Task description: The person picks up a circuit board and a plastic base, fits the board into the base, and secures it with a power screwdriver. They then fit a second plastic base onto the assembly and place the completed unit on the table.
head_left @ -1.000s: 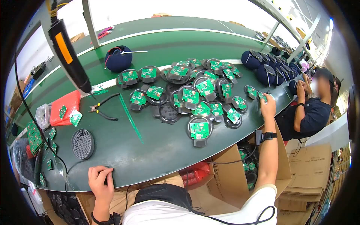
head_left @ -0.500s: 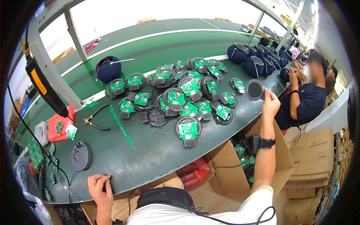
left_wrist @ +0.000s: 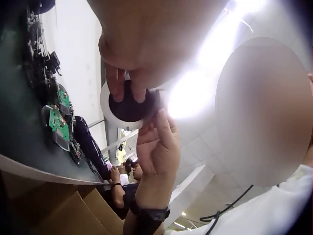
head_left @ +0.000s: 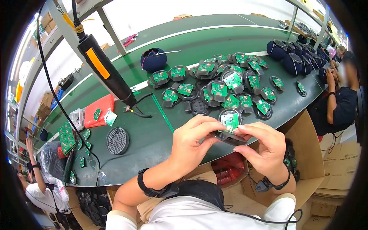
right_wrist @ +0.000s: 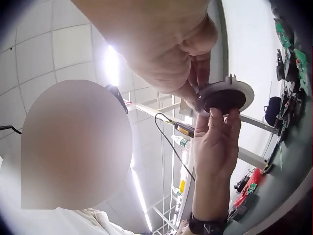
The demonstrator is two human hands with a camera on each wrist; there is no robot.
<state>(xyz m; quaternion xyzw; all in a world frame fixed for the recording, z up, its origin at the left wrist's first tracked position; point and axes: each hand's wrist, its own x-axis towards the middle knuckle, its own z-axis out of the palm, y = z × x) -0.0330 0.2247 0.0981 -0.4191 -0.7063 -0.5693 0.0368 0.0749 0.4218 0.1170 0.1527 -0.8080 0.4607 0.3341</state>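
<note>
Both forearms angle inward, the left hand (head_left: 193, 142) and right hand (head_left: 265, 147) pinching opposite sides of a black disc (head_left: 231, 138). It sits between their fingertips, raised. From the head view, the hands overlap the near edge of the table (head_left: 153, 134); piled discs (head_left: 219, 90) lie beyond, a mesh cover (head_left: 117, 141) well leftward.

Round disc (right_wrist: 228, 99), black face, paler rim, tilted, pinched between 2 hands (head_left: 194, 142) (head_left: 265, 147).
</note>
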